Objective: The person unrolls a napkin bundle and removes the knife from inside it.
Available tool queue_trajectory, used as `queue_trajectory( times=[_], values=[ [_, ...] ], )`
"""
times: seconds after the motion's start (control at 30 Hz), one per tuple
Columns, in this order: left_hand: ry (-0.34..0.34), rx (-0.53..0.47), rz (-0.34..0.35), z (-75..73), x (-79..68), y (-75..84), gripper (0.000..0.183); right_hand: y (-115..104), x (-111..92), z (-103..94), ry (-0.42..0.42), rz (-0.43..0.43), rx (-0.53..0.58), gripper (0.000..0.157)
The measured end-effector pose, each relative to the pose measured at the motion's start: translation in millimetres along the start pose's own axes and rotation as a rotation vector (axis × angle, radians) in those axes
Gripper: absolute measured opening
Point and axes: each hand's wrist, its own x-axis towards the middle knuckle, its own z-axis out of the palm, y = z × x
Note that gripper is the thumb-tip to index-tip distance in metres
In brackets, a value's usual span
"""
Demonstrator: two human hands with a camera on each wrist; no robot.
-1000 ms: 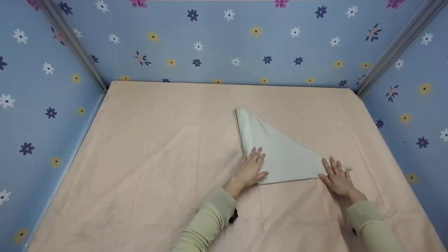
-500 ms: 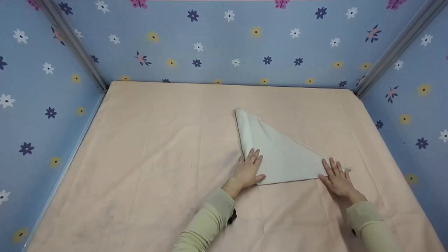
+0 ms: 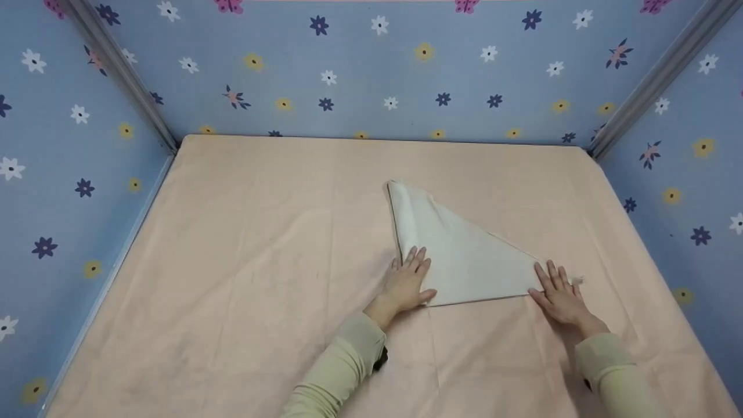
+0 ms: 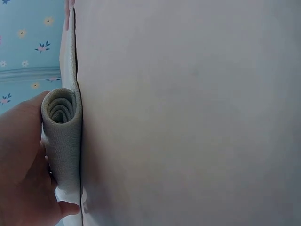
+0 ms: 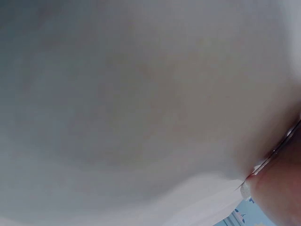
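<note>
A pale cloth (image 3: 476, 249), folded to a rough triangle, lies on the peach sheet. Its left side is rolled up; the left wrist view shows the end of this roll (image 4: 62, 146) as a spiral of layers. On the lower part of the roll rests my left hand (image 3: 405, 284), fingers extended over it and thumb at the cloth's near edge. My right hand (image 3: 560, 296) lies spread over the narrow right corner, fingers straight and pressing it down. A frayed cloth tip (image 3: 577, 280) sticks out beyond those fingers. Part of the right hand (image 5: 282, 188) appears beside a cloth edge in the right wrist view.
The peach sheet (image 3: 249, 249) covers the whole surface and has light creases. Blue flowered panels (image 3: 360, 64) stand at the back and both sides, with grey posts (image 3: 125, 75) in the corners.
My left hand has slid slightly left, and the rolled side of the cloth has shifted a little left with it. The right hand stays in place.
</note>
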Motion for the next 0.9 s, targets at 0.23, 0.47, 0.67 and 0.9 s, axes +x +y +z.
queue_trajectory(
  times=[0.23,0.47,0.67,0.9],
  values=[
    [-0.038,-0.011,-0.011,-3.0,-1.1,-0.1,0.070,-0.5,-0.1,-0.9,-0.010,0.007,0.006,0.065],
    [-0.045,-0.057,-0.014,-4.7,-3.1,-2.0,0.071,-0.1,1.0,-1.5,-0.011,0.017,-0.018,0.065],
    [-0.054,-0.087,-0.007,-6.2,-5.0,-5.6,0.071,-0.2,1.2,-2.4,-0.012,0.018,-0.023,0.066],
    [-0.056,-0.096,-0.005,-8.0,-8.3,-8.8,0.071,-0.2,0.8,-1.7,-0.018,0.017,-0.022,0.067]
  ],
)
